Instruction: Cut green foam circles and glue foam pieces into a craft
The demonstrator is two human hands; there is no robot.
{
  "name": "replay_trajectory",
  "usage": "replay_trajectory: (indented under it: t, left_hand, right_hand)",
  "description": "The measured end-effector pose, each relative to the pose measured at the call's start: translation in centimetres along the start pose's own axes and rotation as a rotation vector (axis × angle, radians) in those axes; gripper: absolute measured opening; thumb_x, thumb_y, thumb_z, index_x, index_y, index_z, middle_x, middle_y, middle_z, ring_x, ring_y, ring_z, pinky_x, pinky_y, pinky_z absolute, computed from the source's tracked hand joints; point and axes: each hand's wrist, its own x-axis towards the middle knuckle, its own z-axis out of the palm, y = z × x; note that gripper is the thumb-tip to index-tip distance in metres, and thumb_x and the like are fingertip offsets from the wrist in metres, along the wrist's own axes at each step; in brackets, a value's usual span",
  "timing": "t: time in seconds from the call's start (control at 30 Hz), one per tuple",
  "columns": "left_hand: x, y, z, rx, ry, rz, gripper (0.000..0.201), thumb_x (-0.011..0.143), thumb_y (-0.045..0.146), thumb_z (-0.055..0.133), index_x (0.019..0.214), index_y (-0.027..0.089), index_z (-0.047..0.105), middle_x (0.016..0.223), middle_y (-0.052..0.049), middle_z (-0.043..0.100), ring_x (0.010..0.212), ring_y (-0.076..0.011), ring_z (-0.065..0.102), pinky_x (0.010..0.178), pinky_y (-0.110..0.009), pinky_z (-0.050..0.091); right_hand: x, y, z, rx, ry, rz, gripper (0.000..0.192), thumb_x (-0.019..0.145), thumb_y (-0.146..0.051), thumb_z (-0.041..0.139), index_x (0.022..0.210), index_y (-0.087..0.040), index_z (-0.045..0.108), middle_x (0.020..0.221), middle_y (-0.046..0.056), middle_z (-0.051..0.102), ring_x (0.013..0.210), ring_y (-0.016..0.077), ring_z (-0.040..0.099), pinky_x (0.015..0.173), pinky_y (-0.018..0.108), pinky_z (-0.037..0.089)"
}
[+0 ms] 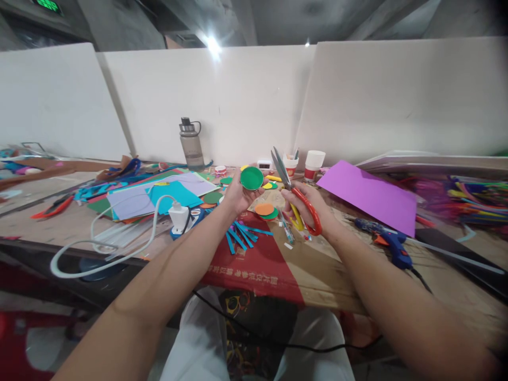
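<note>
One crowded desk [24, 230] sits below long scissors [292, 189], gripped by the handles in the right hand [317, 196], blades up, seemingly for safety, beside the left hand [237, 197], holding a green disc [251, 178] above the clutter, tilted apparently for easy viewing.

Scissors [292, 189]: bright metal blades, smooth glossy plastic handles. Green round piece [251, 178]: smooth, slight sheen, paper-like. Purple sheet [369, 198]: matt paper. Bottle [191, 148]: smooth translucent plastic. Glue gun [392, 244]: hard plastic body. Cardboard [273, 264]: creased, part printed, part bare.
</note>
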Motion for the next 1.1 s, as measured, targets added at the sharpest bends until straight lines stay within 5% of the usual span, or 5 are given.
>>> replay_trajectory:
  t: [0.33, 0.53, 0.8, 1.1]
  left_hand:
    - [-0.3, 0.0, 0.2, -0.038, -0.057, -0.036, 0.042, 0.093, 0.033, 0.034, 0.113, 0.010, 0.062, 0.093, -0.014, 0.074, 0.074, -0.0207, 0.070, 0.058, -0.027, 0.054]
    - [-0.3, 0.0, 0.2, -0.006, -0.051, 0.029, 0.044, 0.085, 0.029, 0.041, 0.123, 0.016, 0.058, 0.096, -0.012, 0.074, 0.079, -0.0232, 0.071, 0.059, -0.029, 0.053]
    - [0.1, -0.2, -0.3, 0.076, -0.039, 0.154, 0.032, 0.082, 0.025, 0.043, 0.103, 0.015, 0.065, 0.087, -0.008, 0.074, 0.082, -0.0208, 0.069, 0.068, -0.032, 0.056]
    - [0.0, -0.6, -0.2, 0.188, -0.085, 0.211, 0.037, 0.081, 0.027, 0.046, 0.109, 0.015, 0.066, 0.098, -0.010, 0.075, 0.099, -0.0250, 0.068, 0.076, -0.034, 0.055]
  right_hand:
    - [-0.1, 0.0, 0.1, -0.069, -0.018, 0.002, 0.034, 0.078, -0.053, 0.065, 0.081, -0.021, 0.052, 0.054, -0.005, 0.055, 0.041, 0.0107, 0.051, 0.039, 0.022, 0.042]
    - [0.1, 0.8, -0.1, -0.094, -0.046, -0.045, 0.034, 0.080, -0.054, 0.064, 0.079, -0.022, 0.051, 0.055, -0.005, 0.054, 0.043, 0.0121, 0.052, 0.041, 0.024, 0.043]
    - [0.1, 0.9, -0.2, -0.274, -0.189, -0.096, 0.030, 0.083, -0.050, 0.061, 0.077, -0.022, 0.052, 0.056, -0.003, 0.055, 0.048, 0.0135, 0.055, 0.047, 0.025, 0.042]
    - [-0.3, 0.7, 0.0, -0.237, -0.256, -0.007, 0.029, 0.084, -0.048, 0.060, 0.075, -0.022, 0.049, 0.055, -0.005, 0.055, 0.045, 0.0118, 0.053, 0.045, 0.023, 0.041]
